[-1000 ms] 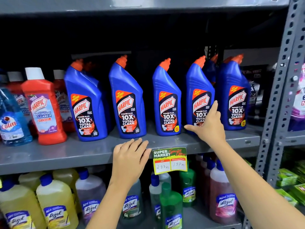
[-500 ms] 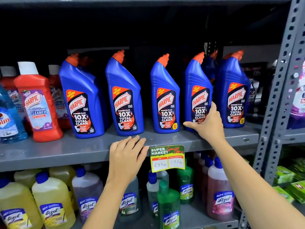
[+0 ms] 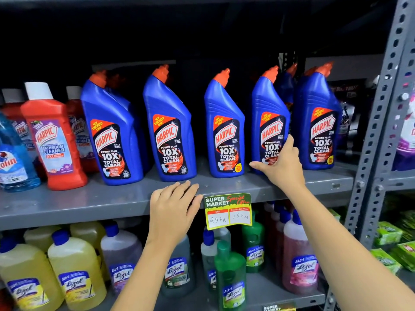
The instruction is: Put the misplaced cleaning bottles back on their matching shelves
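Several blue Harpic bottles with orange caps stand in a row on the grey middle shelf (image 3: 89, 203). My right hand (image 3: 280, 167) clasps the base of the fourth blue Harpic bottle (image 3: 267, 108), thumb at its left edge and forefinger up its right side. The bottle stands upright on the shelf. My left hand (image 3: 173, 207) lies flat on the shelf's front edge, fingers apart and holding nothing, just below the second blue Harpic bottle (image 3: 168, 122). Red Harpic bathroom cleaner bottles (image 3: 49, 135) and a blue Colin bottle (image 3: 13, 162) stand at the left end.
A green and yellow price tag (image 3: 228, 211) hangs from the shelf edge beside my left hand. Yellow, purple, green and pink Lizol bottles (image 3: 74, 274) fill the shelf below. A perforated grey upright (image 3: 377, 131) bounds the right side, with green packets (image 3: 390, 239) beyond it.
The view has drifted slightly, so the shelf sits a little higher in frame. Both hands keep nearly the same places: right on the fourth blue bottle, left on the shelf edge.
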